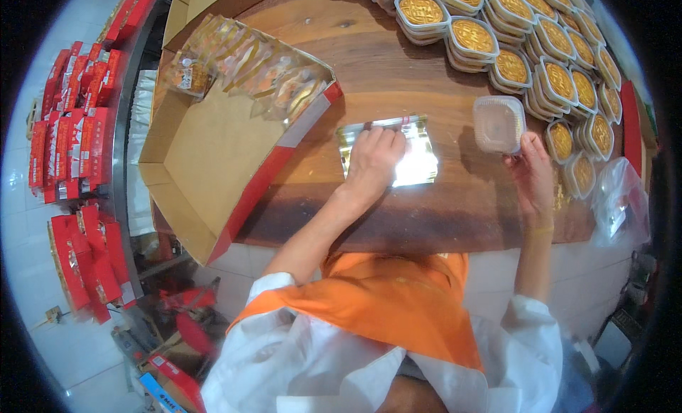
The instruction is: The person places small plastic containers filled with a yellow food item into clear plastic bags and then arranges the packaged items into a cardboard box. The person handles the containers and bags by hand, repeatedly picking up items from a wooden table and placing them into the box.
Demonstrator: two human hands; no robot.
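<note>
My left hand (376,156) rests on a stack of shiny gold-and-silver foil pouches (420,157) on the wooden table, its fingers curled at the upper edge. Whatever lies under those fingertips is hidden. In my right hand (533,168) is a small clear plastic tray (499,124), pinched at its lower right corner and raised in front of the table. The tray looks pale and cloudy; I cannot make out whether anything sits in it. Just beyond it stand several stacks of golden mooncakes (511,66) in clear trays.
Left of my hands lies an open cardboard carton (206,168) with a red edge; wrapped mooncakes (266,68) line its far side. Red boxes (74,143) are piled at the far left. A clear plastic bag (619,207) hangs at the table's right edge.
</note>
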